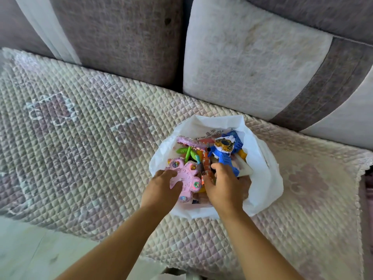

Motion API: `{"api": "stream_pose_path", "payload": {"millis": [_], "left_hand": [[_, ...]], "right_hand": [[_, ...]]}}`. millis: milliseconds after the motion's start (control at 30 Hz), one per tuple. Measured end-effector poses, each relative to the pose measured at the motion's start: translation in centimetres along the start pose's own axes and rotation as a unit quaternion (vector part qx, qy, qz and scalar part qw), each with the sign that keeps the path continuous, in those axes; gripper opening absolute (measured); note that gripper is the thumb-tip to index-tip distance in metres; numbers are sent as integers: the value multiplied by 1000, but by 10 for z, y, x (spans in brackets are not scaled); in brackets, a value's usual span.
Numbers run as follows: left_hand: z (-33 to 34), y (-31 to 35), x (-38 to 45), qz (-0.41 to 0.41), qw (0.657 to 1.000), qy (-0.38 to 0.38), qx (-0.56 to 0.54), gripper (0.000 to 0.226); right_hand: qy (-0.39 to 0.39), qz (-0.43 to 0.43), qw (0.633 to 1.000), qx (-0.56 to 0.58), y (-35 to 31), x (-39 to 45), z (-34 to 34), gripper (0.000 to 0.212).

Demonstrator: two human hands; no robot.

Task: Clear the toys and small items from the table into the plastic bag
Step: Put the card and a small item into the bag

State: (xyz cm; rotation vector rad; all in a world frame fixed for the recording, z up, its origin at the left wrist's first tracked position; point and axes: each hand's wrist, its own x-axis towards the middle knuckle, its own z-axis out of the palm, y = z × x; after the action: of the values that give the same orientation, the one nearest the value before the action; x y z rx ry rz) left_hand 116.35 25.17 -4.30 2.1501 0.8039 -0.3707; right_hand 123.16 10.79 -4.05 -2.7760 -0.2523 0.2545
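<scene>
A white plastic bag (262,174) sits open on a quilted sofa seat, filled with toys. My left hand (161,188) holds a flat pink flower-shaped toy (185,174) at the bag's near left rim, thumb on top of it. My right hand (224,184) reaches into the bag with curled fingers beside a blue and gold robot toy (224,152) and an orange stick-like toy (206,166); what its fingers hold is hidden. Green pieces (187,151) and a pink strip (187,141) lie deeper inside.
The quilted beige and purple seat cover (84,150) spreads to the left and right of the bag. Grey and white back cushions (252,67) stand behind. Pale floor (30,249) shows at the lower left, past the seat's front edge.
</scene>
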Motion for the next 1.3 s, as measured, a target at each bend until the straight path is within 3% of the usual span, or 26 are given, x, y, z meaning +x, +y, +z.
{"api": "stream_pose_path", "payload": {"millis": [200,333,733,900,1033,1133,1300], "left_hand": [[-21,-6,-32,-35,999,8,-26,28],[-39,-17,-80,-50,998,23,7,25],[-42,-79,-281,-153,973,170,-30,14],[-30,-118,-381,-240,943,216,-80,19],[-21,-151,-457,-312,908,254,-121,8],[-18,-173,-507,-365,872,285,-159,8],[-12,-206,-562,-400,813,352,-234,9]], "right_hand": [[64,-96,993,25,-6,-34,-29,26],[-90,-98,988,81,-11,-60,-50,20],[-221,-288,930,60,-38,-195,-99,19],[-301,-352,887,4,-47,-252,-99,22],[-341,-407,847,-41,-68,-299,-92,25],[-337,-485,804,-71,-92,-335,-84,20],[-387,-543,738,-101,-139,-393,-67,27]]}}
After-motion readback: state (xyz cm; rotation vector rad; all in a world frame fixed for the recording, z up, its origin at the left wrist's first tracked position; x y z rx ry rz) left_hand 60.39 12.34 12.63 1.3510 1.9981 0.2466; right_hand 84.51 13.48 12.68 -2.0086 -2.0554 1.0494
